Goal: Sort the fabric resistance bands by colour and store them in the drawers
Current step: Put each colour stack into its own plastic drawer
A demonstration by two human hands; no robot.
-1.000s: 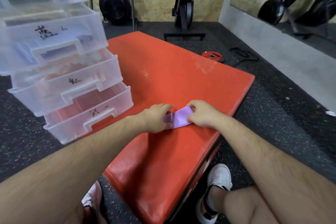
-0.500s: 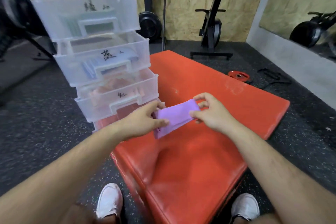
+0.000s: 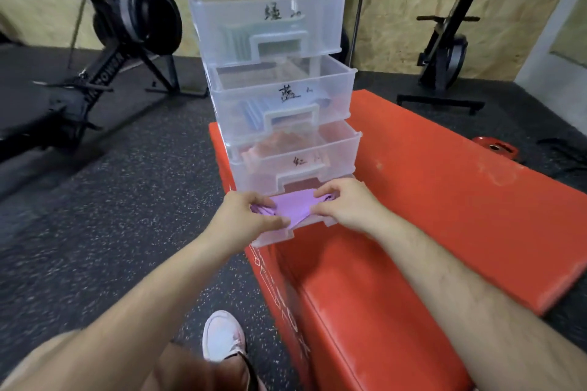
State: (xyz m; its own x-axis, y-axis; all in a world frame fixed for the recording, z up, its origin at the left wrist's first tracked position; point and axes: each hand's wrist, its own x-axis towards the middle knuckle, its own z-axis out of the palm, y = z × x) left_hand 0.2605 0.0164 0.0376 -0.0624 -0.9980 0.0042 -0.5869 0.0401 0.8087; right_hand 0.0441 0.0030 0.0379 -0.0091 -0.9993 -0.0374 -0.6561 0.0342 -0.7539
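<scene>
A clear plastic drawer unit (image 3: pixel 273 73) stands on the corner of a red padded box (image 3: pixel 413 232). Its top drawer (image 3: pixel 270 25) holds green bands, the second drawer (image 3: pixel 282 101) blue ones, the third drawer (image 3: pixel 295 159) red-orange ones. The bottom drawer (image 3: pixel 276 236) is pulled out. A folded purple band (image 3: pixel 293 208) is held over and into that open drawer. My left hand (image 3: pixel 244 216) grips its left end and my right hand (image 3: pixel 346 205) pinches its right end.
Rowing machines (image 3: pixel 127 25) stand on the dark rubber floor at the back left and at the back right (image 3: pixel 444 51). A red weight plate (image 3: pixel 495 147) lies on the floor at the right. My white shoe (image 3: pixel 222 335) is beside the box.
Both hands lifted the purple band off the red box and carried it left to the open bottom drawer. The view turned toward the drawers.
</scene>
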